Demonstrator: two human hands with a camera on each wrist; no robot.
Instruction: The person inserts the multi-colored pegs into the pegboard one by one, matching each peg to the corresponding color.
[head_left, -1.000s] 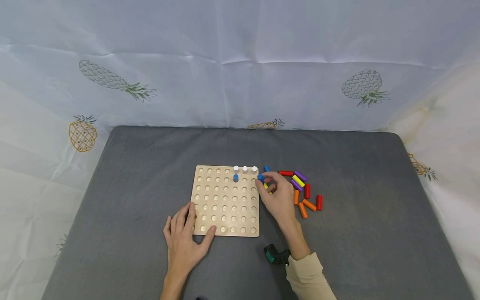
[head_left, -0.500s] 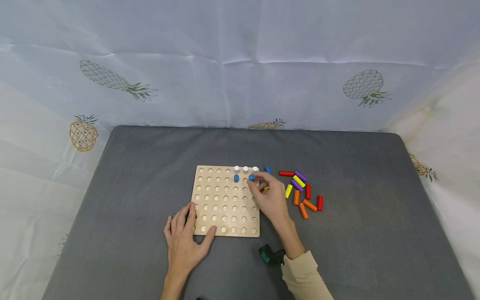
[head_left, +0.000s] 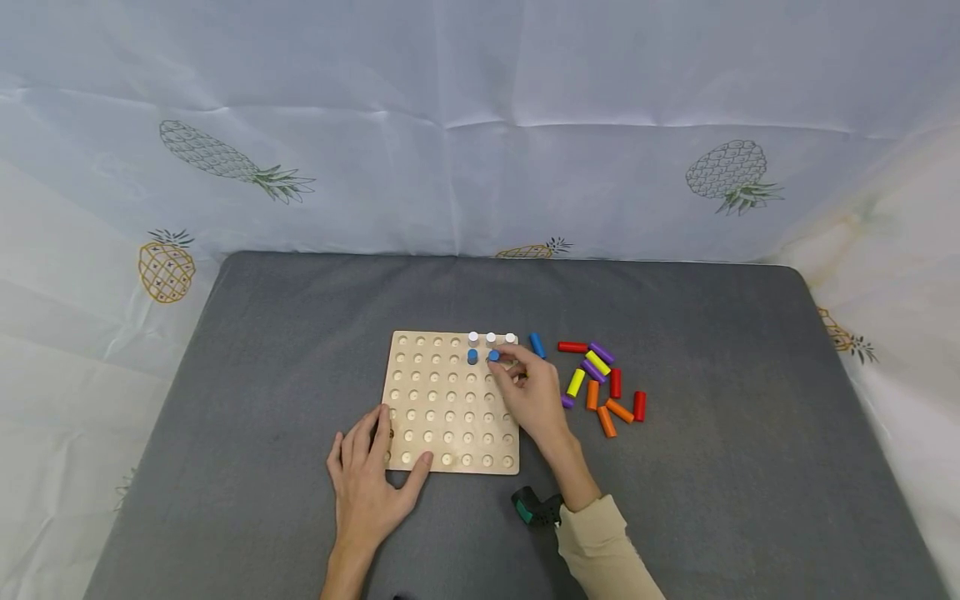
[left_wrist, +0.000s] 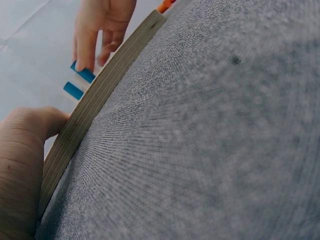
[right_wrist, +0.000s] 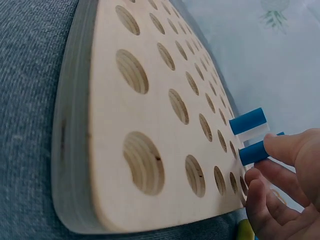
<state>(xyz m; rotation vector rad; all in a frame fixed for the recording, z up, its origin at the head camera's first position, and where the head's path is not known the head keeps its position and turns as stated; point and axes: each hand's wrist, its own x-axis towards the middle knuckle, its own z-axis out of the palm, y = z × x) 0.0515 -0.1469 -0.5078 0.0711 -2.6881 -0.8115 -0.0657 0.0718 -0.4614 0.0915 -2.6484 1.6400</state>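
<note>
A square wooden pegboard (head_left: 431, 396) with rows of round holes lies on the grey table. My right hand (head_left: 531, 396) pinches a blue peg (head_left: 492, 356) between thumb and fingers, at a hole in the second row from the back. In the right wrist view this blue peg (right_wrist: 252, 153) stands upright, its lower end right at the board. Just left of it another blue peg (head_left: 472, 357) stands in the board. White pegs (head_left: 473, 338) stand in the back row behind them. My left hand (head_left: 366, 483) rests on the board's front left corner, fingers spread, thumb on the front edge.
Right of the board lie loose pegs: a blue peg (head_left: 537, 345), red pegs (head_left: 639, 406), orange pegs (head_left: 606, 421), yellow pegs (head_left: 576, 382) and purple pegs (head_left: 592, 371). A black and green device (head_left: 534, 508) sits by my right wrist. A pineapple-print curtain (head_left: 465, 183) hangs behind.
My right hand has carried the blue peg left from the board's right edge to the hole beside the standing blue peg. My left hand has stayed in place.
</note>
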